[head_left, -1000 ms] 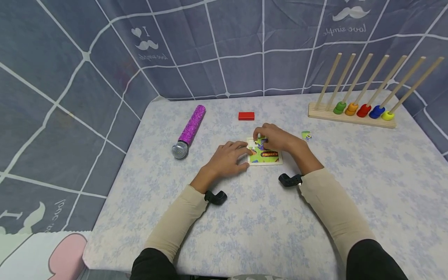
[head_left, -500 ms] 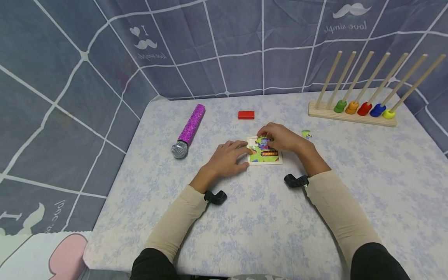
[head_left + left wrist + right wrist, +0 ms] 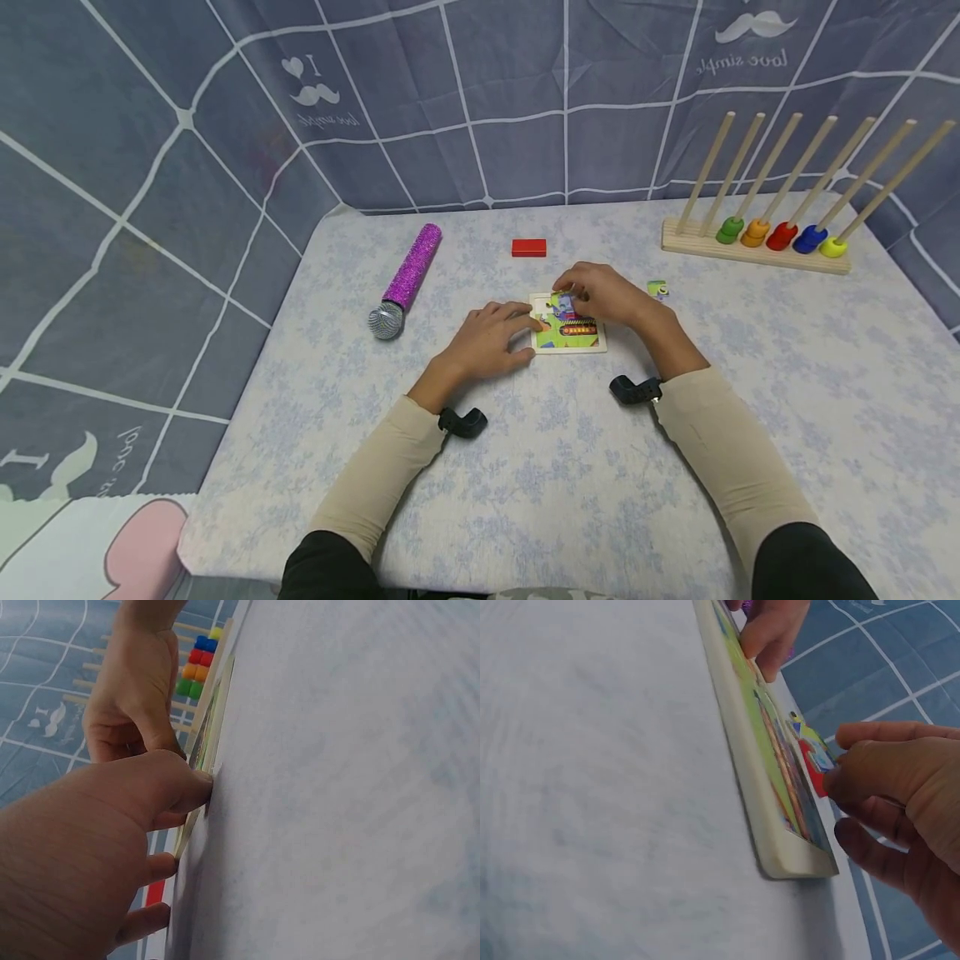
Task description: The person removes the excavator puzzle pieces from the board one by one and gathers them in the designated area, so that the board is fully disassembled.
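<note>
Desk: pale floral cloth; carries everything listed, placed here relative to the puzzle tray.

Peg rack: wooden base with seven slanted rods, well right of and beyond the tray; five coloured rings sit at the foot of the rods.

Microphone: purple glitter body, lying well left of the tray, head toward the person.

Puzzle tray: pale-rimmed square board, flat on the desk at its middle. Most of the picture is filled in, mainly green with a red strip; the far left corner looks unfinished, though the hands cover part of it.

Left hand: fingers bent, thumb and fingertips pressed against the tray's left edge, steadying it without lifting anything.

Right hand: over the tray's far side, fingertips pinching a puzzle piece held low above, possibly touching, the far left area; not seated yet by the look of it.

Red block: beyond the tray, apart from it.

Loose piece: green, on the desk just right of the tray, untouched.

Progress, as judged: late stage; the pinched piece and the loose one remain to be fitted.
</note>
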The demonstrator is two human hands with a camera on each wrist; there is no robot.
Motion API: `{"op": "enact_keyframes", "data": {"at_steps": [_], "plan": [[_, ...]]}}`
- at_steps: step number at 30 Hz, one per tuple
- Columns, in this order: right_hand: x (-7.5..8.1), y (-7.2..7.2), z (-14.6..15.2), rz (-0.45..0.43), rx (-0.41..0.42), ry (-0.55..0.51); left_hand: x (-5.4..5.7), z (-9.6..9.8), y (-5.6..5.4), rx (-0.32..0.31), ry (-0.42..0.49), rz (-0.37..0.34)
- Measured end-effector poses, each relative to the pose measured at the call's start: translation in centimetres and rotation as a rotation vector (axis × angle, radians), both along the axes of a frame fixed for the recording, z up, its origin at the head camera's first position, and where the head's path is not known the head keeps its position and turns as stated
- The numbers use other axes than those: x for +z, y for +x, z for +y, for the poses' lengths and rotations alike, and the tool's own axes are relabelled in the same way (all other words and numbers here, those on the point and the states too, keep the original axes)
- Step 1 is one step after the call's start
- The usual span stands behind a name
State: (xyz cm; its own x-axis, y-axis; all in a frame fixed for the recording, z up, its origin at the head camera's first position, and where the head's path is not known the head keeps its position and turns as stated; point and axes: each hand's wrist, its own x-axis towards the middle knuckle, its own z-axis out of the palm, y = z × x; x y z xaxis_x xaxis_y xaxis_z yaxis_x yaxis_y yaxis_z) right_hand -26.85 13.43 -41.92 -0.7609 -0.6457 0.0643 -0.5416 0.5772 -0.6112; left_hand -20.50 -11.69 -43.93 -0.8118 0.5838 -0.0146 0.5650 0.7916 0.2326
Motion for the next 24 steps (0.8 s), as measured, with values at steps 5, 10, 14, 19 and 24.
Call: {"op": "enact_keyframes", "data": {"at_steps": [5,10,14,19,24], "plan": [[0.5,-0.2,1.9,0.038,-0.054,-0.102,-0.1,0.2,0.0,-0.005,0.002,-0.007],[1.1,0.0,6.8,0.12,-0.131,-0.167,-0.1,0.3,-0.1,-0.008,0.0,-0.003],[1.0,0.6,11.7,0.092,-0.294,-0.087,-0.1,0.2,-0.1,-0.006,0.004,0.0],[0.1,1.1,15.8,0.017,-0.423,0.023,-0.1,0.1,-0.1,-0.002,0.007,0.003],[-0.8,1.3,17.0,0.014,-0.426,0.006,-0.2,0.0,-0.1,0.004,0.006,-0.006]]}}
